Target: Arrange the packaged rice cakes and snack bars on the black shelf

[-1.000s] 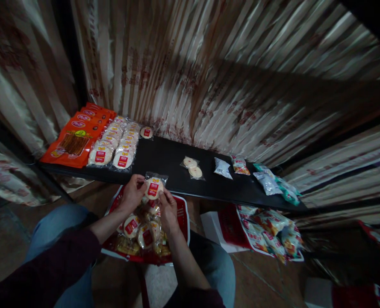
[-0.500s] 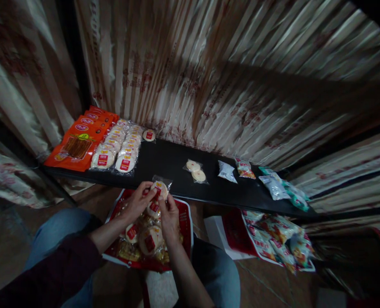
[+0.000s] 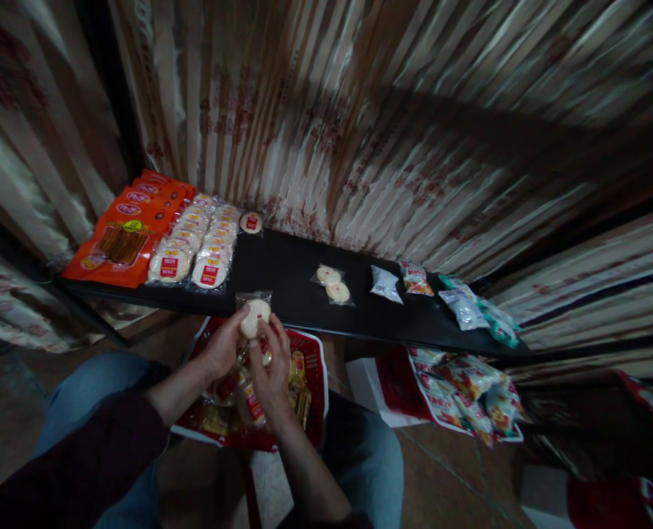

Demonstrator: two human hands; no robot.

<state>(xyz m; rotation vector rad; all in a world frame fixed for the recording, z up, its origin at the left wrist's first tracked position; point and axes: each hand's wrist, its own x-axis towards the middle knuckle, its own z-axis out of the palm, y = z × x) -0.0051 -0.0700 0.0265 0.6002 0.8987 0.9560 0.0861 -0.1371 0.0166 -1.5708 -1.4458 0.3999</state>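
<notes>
A round white rice cracker in a clear wrapper (image 3: pixel 255 319) is pinched between my left hand (image 3: pixel 224 347) and my right hand (image 3: pixel 272 365). Its mostly plain side faces me, with a small red mark showing. Both hands are just over a red basket (image 3: pixel 319 389), which holds more wrapped crackers and yellow-gold packets (image 3: pixel 300 397). Beyond, on the black shelf (image 3: pixel 282 268), two overlapping rows of wrapped crackers (image 3: pixel 214 253) with red labels lie at the left. One single wrapped cracker (image 3: pixel 251 222) rests behind them.
Orange snack bags (image 3: pixel 117 242) overlap at the shelf's left end. Along the shelf lie a pack of two crackers (image 3: pixel 333 283), a silver packet (image 3: pixel 385 283), a red-and-white packet (image 3: pixel 415 278) and green packets (image 3: pixel 496 322). Another red basket (image 3: pixel 400 383) with packets stands on the floor, right.
The labelled cracker in my hands has been replaced in view by a mostly plain face. More yellow packets show in the basket. The whole view has shifted slightly.
</notes>
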